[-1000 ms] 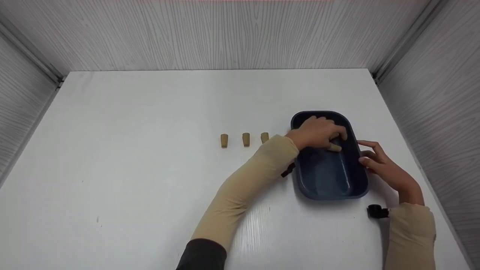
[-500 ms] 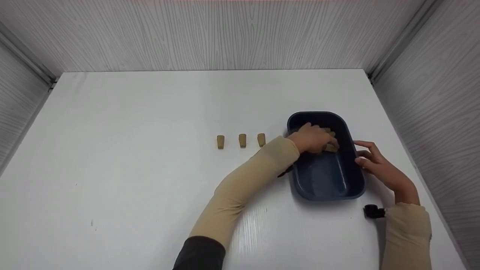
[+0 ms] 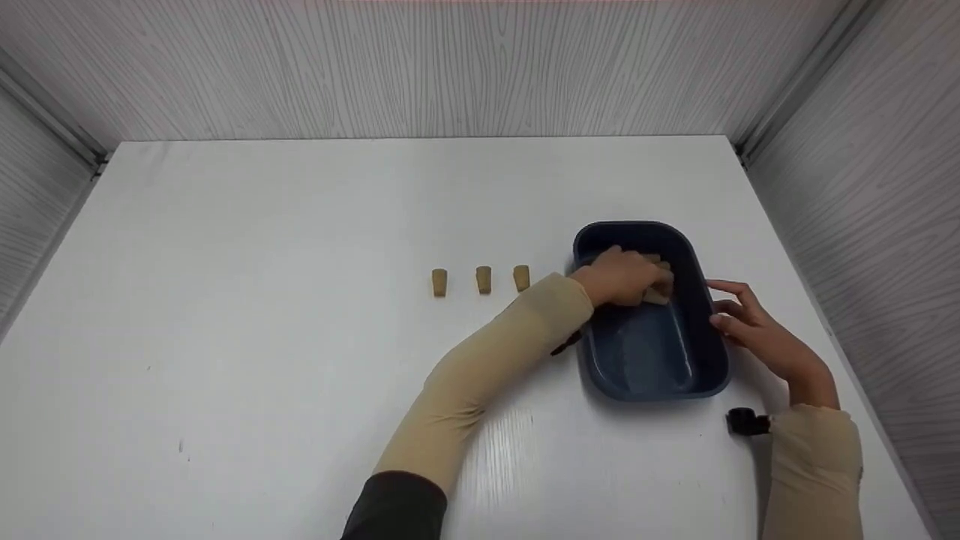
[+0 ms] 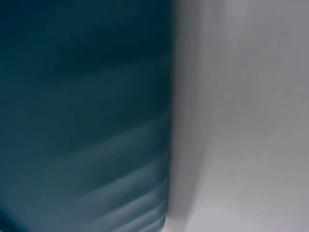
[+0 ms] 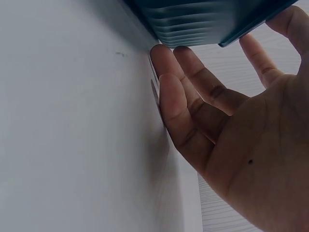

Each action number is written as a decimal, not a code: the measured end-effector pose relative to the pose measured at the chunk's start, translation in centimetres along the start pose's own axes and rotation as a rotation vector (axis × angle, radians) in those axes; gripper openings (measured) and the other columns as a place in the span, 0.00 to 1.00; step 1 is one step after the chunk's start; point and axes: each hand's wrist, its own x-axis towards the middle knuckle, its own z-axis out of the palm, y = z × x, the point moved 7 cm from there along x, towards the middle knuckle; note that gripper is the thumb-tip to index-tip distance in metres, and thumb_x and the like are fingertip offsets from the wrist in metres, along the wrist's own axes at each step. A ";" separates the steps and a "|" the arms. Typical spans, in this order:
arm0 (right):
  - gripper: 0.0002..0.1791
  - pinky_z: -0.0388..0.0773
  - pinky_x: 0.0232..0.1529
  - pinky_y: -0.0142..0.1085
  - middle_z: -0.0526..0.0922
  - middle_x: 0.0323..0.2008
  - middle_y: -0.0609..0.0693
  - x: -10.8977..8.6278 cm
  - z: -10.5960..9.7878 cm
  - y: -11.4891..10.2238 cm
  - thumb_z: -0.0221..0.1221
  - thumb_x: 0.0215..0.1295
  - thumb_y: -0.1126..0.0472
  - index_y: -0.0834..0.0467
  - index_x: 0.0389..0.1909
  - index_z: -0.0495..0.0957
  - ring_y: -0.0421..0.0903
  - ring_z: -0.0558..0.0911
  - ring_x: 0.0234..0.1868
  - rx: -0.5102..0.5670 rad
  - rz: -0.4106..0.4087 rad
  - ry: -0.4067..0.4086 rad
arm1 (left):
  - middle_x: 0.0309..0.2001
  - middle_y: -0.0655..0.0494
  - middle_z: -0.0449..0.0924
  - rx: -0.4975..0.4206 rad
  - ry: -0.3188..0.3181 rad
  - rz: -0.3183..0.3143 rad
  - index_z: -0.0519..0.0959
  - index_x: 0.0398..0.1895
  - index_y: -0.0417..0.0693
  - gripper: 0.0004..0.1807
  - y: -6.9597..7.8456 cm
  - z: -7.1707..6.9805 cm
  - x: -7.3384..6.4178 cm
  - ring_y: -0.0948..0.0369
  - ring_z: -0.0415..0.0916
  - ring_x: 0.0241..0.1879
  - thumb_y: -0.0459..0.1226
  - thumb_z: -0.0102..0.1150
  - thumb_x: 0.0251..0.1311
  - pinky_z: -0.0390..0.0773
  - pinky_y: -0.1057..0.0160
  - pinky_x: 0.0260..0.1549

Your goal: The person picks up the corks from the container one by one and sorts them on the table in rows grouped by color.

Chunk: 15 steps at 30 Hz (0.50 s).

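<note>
A dark blue rectangular bin (image 3: 637, 360) stands on the right of the white table. My left hand (image 3: 619, 277) reaches over its left rim, fingers curled down onto tan corks inside. One cork (image 3: 656, 298) shows right at the fingertips, and the palm side is hidden. Along the bin's right wall lies my right hand (image 3: 765, 334). In the right wrist view its thumb is at the bin's rim, and the other fingers lie loosely bent beside the ribbed wall (image 5: 188, 26). Left of the bin, three tapered corks (image 3: 484, 280) lie in a row.
The white tabletop (image 3: 262, 300) ends at a grey wood-grain panel (image 3: 420, 67) behind and a similar side panel (image 3: 855, 150) at right. In the left wrist view the bin's outer wall (image 4: 87, 125) fills the left half.
My left hand has lowered deeper into the bin, its spread fingers curling over the corks. The right hand keeps its place at the bin wall. The view has shifted slightly.
</note>
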 end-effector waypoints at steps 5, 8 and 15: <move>0.28 0.71 0.46 0.25 0.67 0.54 0.46 0.0 -0.1 0.0 0.45 0.76 0.53 0.45 0.73 0.49 0.32 0.72 0.49 0.001 -0.007 0.004 | 0.64 0.69 0.68 0.007 0.008 -0.007 0.75 0.55 0.70 0.14 -0.1 -0.1 0.1 0.62 0.67 0.63 0.53 0.49 0.68 0.61 0.51 0.67; 0.28 0.71 0.47 0.25 0.67 0.54 0.47 0.0 0.0 0.1 0.45 0.76 0.52 0.44 0.73 0.49 0.32 0.72 0.50 -0.006 0.006 0.001 | 0.61 0.67 0.71 -0.004 0.014 -0.033 0.75 0.53 0.67 0.16 -0.4 0.0 0.1 0.61 0.71 0.59 0.56 0.50 0.66 0.63 0.51 0.65; 0.29 0.71 0.48 0.24 0.67 0.56 0.47 -0.1 -0.2 0.1 0.45 0.76 0.50 0.43 0.73 0.48 0.31 0.73 0.51 -0.015 0.017 -0.001 | 0.65 0.67 0.68 -0.045 0.006 -0.049 0.75 0.48 0.63 0.16 -0.7 0.1 0.1 0.60 0.71 0.60 0.57 0.55 0.62 0.59 0.49 0.67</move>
